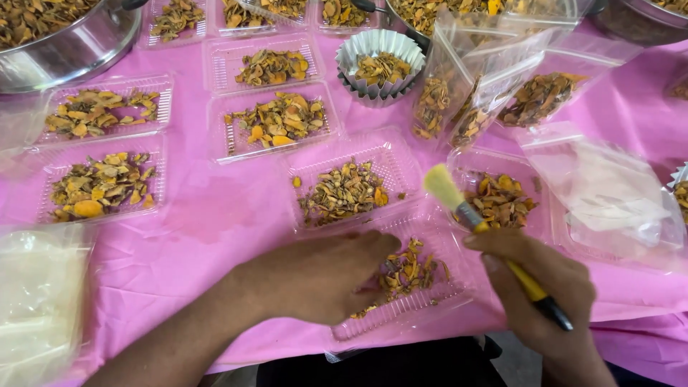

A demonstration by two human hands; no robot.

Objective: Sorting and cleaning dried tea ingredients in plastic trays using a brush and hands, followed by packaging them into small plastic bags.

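My right hand [541,287] grips a yellow-handled brush [479,223], bristles pointing up and to the left, above the near trays. My left hand [322,276] rests with fingers together on a clear plastic tray [423,304] of dried brown and orange slices, covering its left part. Just beyond stands another clear tray [326,168] holding the same dried slices.
Several more filled clear trays [154,168] lie across the pink tablecloth [215,222]. A foil cup [380,46] and clear bags [494,79] of slices stand at the back. A steel bowl [79,50] sits far left. Empty plastic bags [609,193] lie right and lower left.
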